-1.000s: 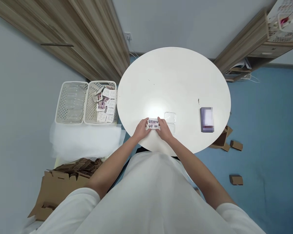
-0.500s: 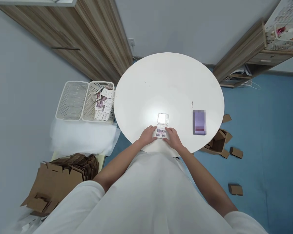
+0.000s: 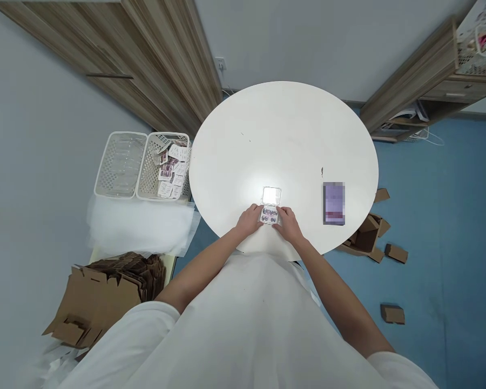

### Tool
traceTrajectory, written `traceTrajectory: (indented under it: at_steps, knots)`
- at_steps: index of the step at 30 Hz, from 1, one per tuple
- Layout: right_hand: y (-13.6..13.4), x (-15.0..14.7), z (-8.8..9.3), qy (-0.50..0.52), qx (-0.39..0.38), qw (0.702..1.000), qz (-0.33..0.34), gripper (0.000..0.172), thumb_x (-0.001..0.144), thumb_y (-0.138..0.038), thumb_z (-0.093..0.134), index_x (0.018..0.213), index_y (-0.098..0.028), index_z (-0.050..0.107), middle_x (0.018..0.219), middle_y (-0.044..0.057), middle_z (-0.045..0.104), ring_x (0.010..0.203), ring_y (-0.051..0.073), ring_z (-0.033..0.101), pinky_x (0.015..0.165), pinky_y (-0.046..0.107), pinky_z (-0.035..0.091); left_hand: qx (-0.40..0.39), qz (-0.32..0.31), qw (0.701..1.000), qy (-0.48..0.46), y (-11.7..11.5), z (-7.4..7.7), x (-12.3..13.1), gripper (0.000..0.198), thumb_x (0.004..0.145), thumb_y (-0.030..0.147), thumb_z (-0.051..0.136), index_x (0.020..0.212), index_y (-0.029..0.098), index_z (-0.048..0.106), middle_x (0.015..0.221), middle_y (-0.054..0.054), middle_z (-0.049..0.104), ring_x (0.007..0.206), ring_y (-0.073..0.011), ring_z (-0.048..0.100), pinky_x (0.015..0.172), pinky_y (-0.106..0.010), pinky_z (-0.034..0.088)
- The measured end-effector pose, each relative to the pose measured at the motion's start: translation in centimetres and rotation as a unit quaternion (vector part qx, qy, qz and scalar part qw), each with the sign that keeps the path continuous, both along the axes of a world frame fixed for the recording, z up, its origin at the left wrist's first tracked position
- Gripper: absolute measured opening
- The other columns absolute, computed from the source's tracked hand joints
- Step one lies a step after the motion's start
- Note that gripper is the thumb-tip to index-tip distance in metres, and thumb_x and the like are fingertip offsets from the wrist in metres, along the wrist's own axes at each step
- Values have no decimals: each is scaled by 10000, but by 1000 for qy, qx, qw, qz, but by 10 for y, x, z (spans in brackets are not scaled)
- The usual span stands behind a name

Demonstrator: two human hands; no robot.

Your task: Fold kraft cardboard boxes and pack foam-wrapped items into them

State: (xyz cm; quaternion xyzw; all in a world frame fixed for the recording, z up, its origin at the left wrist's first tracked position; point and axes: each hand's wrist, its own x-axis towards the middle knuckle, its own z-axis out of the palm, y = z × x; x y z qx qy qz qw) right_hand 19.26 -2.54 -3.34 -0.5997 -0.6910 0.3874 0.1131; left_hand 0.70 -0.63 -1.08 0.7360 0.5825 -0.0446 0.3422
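Both your left hand (image 3: 250,220) and right hand (image 3: 289,224), half-curled, grip the card (image 3: 269,214); case (image 3: 271,196) seating likely needs even pressure.

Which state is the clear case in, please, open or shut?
The clear case is open: its lid is folded back, leaving the patterned card uncovered.

A small clear plastic case (image 3: 271,195) lies open on the desk (image 3: 283,129), its square flap spread flat on the far side. Over its near half, flat between the hands (image 3: 249,220), is a white card (image 3: 269,215) bearing two rows of glossy purple pieces (image 3: 269,212).
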Motion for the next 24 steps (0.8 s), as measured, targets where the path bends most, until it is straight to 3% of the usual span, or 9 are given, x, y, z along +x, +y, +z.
traceTrajectory:
  at_steps: [9,15,18,21,24]
  knots:
    - [2,3,-1,-5,-3,1000,19,665,726,-211,564,1331,-265,294,1227,83,368,1124,243,427,887,381,433,39,-56,997,41,-1,0,5,572,762,250,586,1269,215,325,1097,-85,502,951,-230,535,696,-293,395]
    - [1,3,1,-4,-17,1000,8,657,741,-194,526,1343,-279,276,1236,78,367,1048,223,484,823,371,465,42,-48,998,18,-5,-2,5,546,763,224,585,1265,197,371,1097,-112,503,962,-255,521,731,-317,387]
    - [-1,4,2,27,-29,999,-15,684,730,-217,546,1351,-286,267,1232,75,383,1009,214,505,830,379,465,32,18,998,-42,-12,-4,4,644,738,230,610,1311,194,319,1118,-115,484,980,-256,509,754,-320,394]
    - [-3,3,4,81,-67,991,-81,707,707,-248,575,1349,-270,279,1192,77,423,912,186,540,812,368,476,-3,119,986,-114,-19,-7,3,692,733,263,613,1333,170,281,1141,-121,459,895,-208,533,751,-306,412]
    - [-5,-1,5,144,-127,967,-164,661,689,-239,578,1310,-239,353,1131,69,472,846,154,548,781,337,484,-39,188,967,-165,-24,-11,6,599,724,248,609,1271,164,380,1085,-100,482,804,-158,529,742,-287,419]
